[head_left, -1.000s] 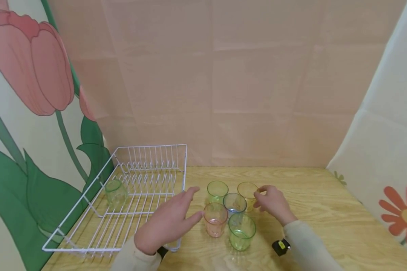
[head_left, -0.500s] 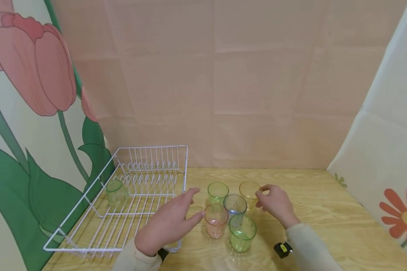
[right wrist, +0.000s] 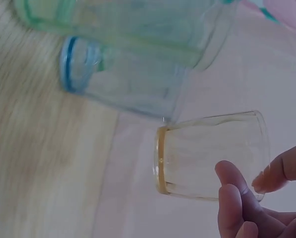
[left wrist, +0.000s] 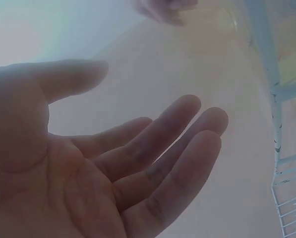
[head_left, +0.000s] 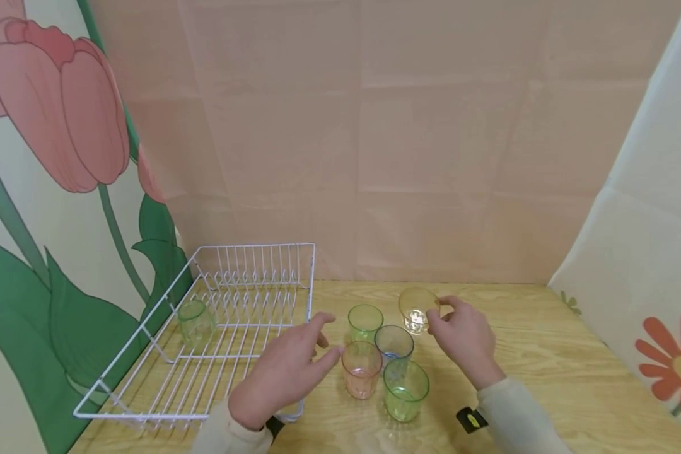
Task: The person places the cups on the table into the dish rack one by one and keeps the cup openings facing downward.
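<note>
My right hand pinches a clear yellow cup by its rim, and the cup is raised off the table. Close to it stand a blue cup, a pink cup, a large green cup and a smaller yellow-green cup, all upright on the wood surface. Left of the pink cup hovers my left hand, fingers spread and relaxed; the left wrist view shows its palm holding nothing.
A white wire dish rack stands on the left of the wooden table, beside the left hand. One green cup sits upside down in it. A pink cloth wall closes off the back.
My right hand has lifted the yellow cup off the table and tilted it. The left hand has stayed nearly still beside the pink cup.
</note>
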Demonstrator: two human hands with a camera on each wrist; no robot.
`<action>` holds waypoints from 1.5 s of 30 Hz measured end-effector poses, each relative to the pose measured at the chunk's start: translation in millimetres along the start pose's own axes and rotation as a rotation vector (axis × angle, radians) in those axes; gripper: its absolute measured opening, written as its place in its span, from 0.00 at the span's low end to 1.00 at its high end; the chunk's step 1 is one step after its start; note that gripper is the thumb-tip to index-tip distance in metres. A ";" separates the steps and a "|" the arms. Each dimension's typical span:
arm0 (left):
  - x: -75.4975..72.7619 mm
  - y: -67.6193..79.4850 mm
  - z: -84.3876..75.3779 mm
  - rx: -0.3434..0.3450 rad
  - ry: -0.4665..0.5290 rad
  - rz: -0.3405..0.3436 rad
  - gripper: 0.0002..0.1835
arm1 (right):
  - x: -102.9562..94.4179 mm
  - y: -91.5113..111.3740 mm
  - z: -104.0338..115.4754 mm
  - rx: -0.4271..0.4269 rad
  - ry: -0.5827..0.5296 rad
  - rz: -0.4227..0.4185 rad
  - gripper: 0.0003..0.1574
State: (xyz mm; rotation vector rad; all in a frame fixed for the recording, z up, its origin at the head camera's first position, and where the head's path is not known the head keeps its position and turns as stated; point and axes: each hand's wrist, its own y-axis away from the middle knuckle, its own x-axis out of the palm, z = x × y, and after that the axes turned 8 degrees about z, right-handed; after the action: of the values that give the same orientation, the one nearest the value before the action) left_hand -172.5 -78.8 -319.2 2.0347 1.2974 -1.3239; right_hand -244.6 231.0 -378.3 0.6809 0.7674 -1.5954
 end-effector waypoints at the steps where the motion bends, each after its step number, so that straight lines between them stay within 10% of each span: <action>1: 0.1 -0.1 -0.2 -0.002 -0.004 -0.002 0.25 | -0.5 2.1 2.9 -0.010 0.000 -0.015 0.32; 8: -0.1 -0.4 -4.5 -0.014 0.023 -0.002 0.26 | -6.5 20.5 28.3 -0.080 -0.020 -0.047 0.28; 28: 12.0 -14.2 -10.4 -0.002 0.262 0.086 0.40 | -12.3 53.6 67.2 -0.243 -0.181 0.221 0.22; 45: 12.5 -13.2 -15.3 -0.002 0.241 0.085 0.37 | -10.3 63.1 77.0 -0.352 -0.194 0.224 0.20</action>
State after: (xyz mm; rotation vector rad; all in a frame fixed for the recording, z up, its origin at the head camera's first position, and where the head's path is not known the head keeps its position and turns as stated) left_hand -174.4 -55.1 -320.6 2.2763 1.2928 -1.0664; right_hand -181.9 169.9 -329.8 0.3374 0.7735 -1.2607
